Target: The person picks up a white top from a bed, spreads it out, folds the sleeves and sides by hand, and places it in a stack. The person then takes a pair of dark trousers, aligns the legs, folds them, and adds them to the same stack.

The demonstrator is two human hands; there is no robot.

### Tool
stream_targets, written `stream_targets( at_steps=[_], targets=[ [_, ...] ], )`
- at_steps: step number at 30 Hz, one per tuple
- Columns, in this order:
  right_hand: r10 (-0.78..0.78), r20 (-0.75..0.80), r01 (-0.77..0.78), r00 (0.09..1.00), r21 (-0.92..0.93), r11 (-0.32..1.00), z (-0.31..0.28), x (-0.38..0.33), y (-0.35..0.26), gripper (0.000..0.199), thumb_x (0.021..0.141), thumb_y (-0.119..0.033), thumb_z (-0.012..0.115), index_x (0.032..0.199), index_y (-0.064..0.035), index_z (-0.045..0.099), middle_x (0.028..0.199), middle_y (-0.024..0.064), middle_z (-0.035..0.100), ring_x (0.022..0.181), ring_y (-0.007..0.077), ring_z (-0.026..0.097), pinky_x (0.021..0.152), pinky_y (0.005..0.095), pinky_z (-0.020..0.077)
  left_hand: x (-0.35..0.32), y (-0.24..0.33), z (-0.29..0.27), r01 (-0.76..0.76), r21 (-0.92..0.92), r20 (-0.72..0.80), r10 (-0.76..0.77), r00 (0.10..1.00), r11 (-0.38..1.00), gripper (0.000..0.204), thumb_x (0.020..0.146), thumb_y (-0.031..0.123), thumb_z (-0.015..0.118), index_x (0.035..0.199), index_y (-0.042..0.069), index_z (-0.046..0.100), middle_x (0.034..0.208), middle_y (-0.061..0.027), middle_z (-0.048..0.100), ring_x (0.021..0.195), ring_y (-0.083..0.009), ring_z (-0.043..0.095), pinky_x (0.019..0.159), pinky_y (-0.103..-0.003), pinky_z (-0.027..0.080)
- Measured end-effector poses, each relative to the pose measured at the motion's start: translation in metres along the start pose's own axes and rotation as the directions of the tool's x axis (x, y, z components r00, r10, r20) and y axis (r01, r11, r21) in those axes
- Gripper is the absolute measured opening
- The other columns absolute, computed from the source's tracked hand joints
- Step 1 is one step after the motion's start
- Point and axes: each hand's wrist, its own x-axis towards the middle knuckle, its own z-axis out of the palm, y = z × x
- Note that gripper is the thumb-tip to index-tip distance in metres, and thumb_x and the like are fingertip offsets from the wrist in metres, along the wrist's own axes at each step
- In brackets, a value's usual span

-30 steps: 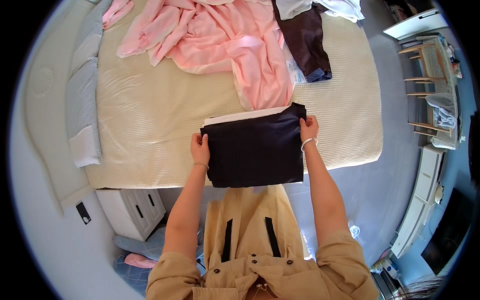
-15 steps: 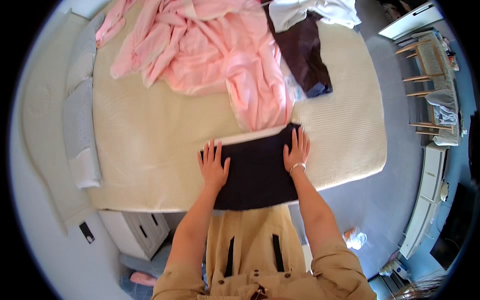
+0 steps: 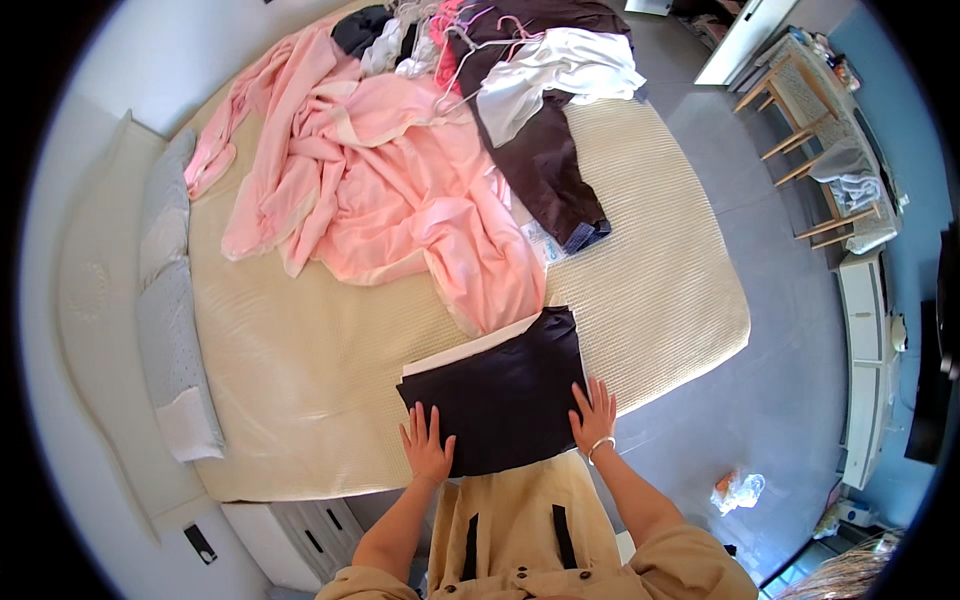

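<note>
A folded black cloth (image 3: 495,400) lies flat at the near edge of the bed, with a pale strip (image 3: 470,345) showing along its far edge. My left hand (image 3: 428,447) rests palm down on the cloth's left side, fingers spread. On the right side, my right hand (image 3: 594,415), with a light bracelet at the wrist, lies flat with its fingers apart and their tips on the cloth's edge. Neither hand grips anything. Just beyond the cloth, a rumpled pink blanket or garment (image 3: 400,190) reaches close to its far edge.
On the bed (image 3: 300,420) also lie dark brown trousers (image 3: 545,165), a white garment (image 3: 560,75), and several hangers (image 3: 480,42) among clothes. Grey pillows (image 3: 172,330) line the left. Chairs (image 3: 800,140), a white cabinet (image 3: 865,370) and a plastic bag (image 3: 738,492) stand or lie right.
Both hands have slid toward me along the cloth's sides, from near its far corners to its nearer half. The view has shifted, showing more of the bed's far end.
</note>
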Motion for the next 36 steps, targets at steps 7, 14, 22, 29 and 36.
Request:
stream_targets(
  at_steps=[7, 14, 22, 29, 36],
  targets=[
    [0.221, 0.012, -0.221, 0.975, 0.132, 0.966, 0.002, -0.030, 0.025, 0.056, 0.089, -0.034, 0.047, 0.141, -0.0238, 0.030, 0.145, 0.0129, 0.027, 0.135, 0.0345, 0.022, 0.108, 0.0511, 0.0184, 0.006, 0.010, -0.007, 0.017, 0.063, 0.025, -0.018, 1.000, 0.998, 0.066, 0.086, 0.034, 0.052, 0.143, 0.015, 0.025, 0.151, -0.0117, 0.013, 0.137, -0.0313, 0.017, 0.109, -0.054, 0.011],
    [0.444, 0.227, -0.490, 0.867, 0.225, 0.842, -0.002, -0.141, 0.114, 0.048, 0.089, -0.037, 0.046, 0.132, -0.0161, 0.043, 0.135, 0.0172, 0.041, 0.124, 0.0347, 0.039, 0.104, 0.0465, 0.0298, 0.007, 0.064, -0.020, 0.145, 0.164, 0.116, -0.165, 0.979, 0.976, 0.071, 0.083, 0.038, 0.057, 0.141, 0.012, 0.028, 0.152, -0.0088, 0.010, 0.137, -0.0259, 0.019, 0.110, -0.052, 0.014],
    [0.488, 0.336, -0.588, 0.806, 0.546, 0.596, -0.069, -0.266, 0.259, 0.036, 0.082, -0.037, 0.052, 0.100, -0.0102, 0.067, 0.101, 0.0155, 0.065, 0.097, 0.0290, 0.061, 0.085, 0.0370, 0.0473, -0.001, 0.254, -0.043, 0.160, 0.020, 0.150, -0.161, 0.975, 0.987, 0.062, 0.084, 0.039, 0.055, 0.136, 0.010, 0.038, 0.151, -0.0097, 0.015, 0.136, -0.0248, 0.021, 0.110, -0.050, 0.017],
    [0.638, 0.234, -0.656, 0.734, 0.487, 0.576, -0.108, -0.357, 0.463, 0.028, 0.082, -0.031, 0.048, 0.087, -0.0112, 0.068, 0.094, 0.0138, 0.066, 0.089, 0.0284, 0.063, 0.080, 0.0371, 0.0499, -0.020, 0.469, 0.029, 0.155, 0.024, 0.322, -0.155, 0.934, 0.988, 0.058, 0.086, 0.042, 0.052, 0.133, 0.009, 0.043, 0.148, -0.0137, 0.023, 0.133, -0.0280, 0.029, 0.106, -0.047, 0.027],
    [0.703, 0.100, -0.613, 0.704, 0.587, 0.530, -0.217, -0.334, 0.596, 0.011, 0.083, -0.010, 0.057, 0.085, -0.0031, 0.066, 0.076, 0.0049, 0.066, 0.065, 0.0123, 0.060, 0.059, 0.0277, 0.0487, 0.009, 0.653, 0.098, -0.195, -0.092, 0.307, 0.214, 0.927, 0.976, 0.054, 0.084, 0.045, 0.054, 0.126, 0.011, 0.050, 0.145, -0.0155, 0.027, 0.127, -0.0299, 0.038, 0.101, -0.043, 0.035]
  ],
)
